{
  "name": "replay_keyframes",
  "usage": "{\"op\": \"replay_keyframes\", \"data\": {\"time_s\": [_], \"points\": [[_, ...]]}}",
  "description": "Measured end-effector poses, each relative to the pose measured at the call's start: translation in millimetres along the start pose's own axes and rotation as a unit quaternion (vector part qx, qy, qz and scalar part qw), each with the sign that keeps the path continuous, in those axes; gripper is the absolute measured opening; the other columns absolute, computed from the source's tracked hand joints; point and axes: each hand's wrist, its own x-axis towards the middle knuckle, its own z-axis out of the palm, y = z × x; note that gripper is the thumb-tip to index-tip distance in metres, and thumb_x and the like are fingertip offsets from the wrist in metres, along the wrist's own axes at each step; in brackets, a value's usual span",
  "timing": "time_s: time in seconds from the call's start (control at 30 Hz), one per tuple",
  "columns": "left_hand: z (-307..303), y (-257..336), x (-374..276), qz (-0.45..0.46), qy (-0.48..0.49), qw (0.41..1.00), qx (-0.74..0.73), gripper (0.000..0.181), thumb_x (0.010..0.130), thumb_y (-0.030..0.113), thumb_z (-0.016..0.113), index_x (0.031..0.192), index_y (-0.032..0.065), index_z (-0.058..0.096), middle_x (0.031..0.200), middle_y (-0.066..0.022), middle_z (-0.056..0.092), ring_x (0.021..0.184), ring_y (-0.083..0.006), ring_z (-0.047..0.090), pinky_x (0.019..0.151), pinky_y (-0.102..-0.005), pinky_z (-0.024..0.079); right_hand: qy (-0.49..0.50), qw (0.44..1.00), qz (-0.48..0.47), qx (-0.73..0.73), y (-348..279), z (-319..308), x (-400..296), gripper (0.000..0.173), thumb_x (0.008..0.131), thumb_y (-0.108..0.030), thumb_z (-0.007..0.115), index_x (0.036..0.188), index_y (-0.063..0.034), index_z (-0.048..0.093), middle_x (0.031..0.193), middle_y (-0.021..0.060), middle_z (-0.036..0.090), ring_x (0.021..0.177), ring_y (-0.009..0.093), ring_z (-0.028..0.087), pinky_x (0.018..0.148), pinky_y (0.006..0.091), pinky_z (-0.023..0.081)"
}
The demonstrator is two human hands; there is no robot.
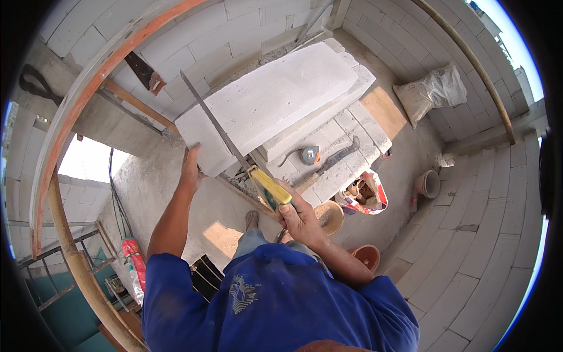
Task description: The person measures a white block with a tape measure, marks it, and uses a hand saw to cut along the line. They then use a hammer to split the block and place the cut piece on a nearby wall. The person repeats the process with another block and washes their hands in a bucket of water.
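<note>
My right hand is closed around the yellow handle of a hand saw. The saw's long blade slants up and left across a white aerated concrete block, near its left end. Against that end face rests my left hand, its thumb at the top edge and fingers partly hidden behind the block. The long block lies on another pale block, above a stack of smaller blocks. A tape measure and a dark-headed hammer-like tool lie on the stack, right of the saw.
Right of my right hand stand an open bag of scraps, a bowl and a reddish bucket. A second hand saw is at the wall. A filled sack leans far right; a bamboo pole rises at left.
</note>
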Motion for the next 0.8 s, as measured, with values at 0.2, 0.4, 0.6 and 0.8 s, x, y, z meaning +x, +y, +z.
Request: {"op": "replay_keyframes", "data": {"time_s": [0.2,0.4,0.6,0.8], "points": [[-19,-7,28,-0.058,-0.068,0.986,-0.143,0.066,0.094,0.04,0.062,0.149,0.0135,0.036,0.14,-0.0086,0.053,0.128,-0.0284,0.054,0.104,-0.051,0.046,0.076,0.997,-0.029,0.019,-20,-16,-8,0.071,0.093,-0.025,0.075,0.15,0.002,0.04,0.097,0.0045,0.064,0.088,0.01,0.059,0.086,0.0256,0.048],[-28,3,83,-0.014,-0.115,0.975,-0.188,0.065,0.091,0.029,0.069,0.145,0.0066,0.041,0.137,-0.0102,0.055,0.124,-0.0279,0.055,0.103,-0.043,0.046,0.257,0.961,-0.024,-0.1,-11,-14,3,0.055,0.092,-0.026,0.076,0.13,0.0045,0.051,0.083,0.0019,0.061,0.068,0.009,0.056,0.064,0.0231,0.046],[-22,67,162,0.06,-0.135,0.978,-0.145,0.068,0.09,0.029,0.068,0.147,0.0051,0.038,0.134,-0.0151,0.054,0.123,-0.0293,0.055,0.101,-0.0423,0.047,0.372,0.923,-0.063,-0.074,-28,7,8,0.057,0.092,-0.03,0.076,0.131,0.0064,0.054,0.078,0.0014,0.061,0.064,0.006,0.054,0.055,0.0217,0.042],[-20,90,160,0.214,-0.14,0.966,-0.014,0.09,0.078,0.029,0.072,0.152,0.0015,0.029,0.137,-0.0166,0.05,0.127,-0.0285,0.051,0.104,-0.0412,0.045,0.378,0.912,-0.051,-0.153,-43,22,9,0.045,0.094,-0.034,0.073,0.108,0.0054,0.057,0.072,0.0047,0.057,0.057,0.011,0.054,0.053,0.0268,0.045]]}}
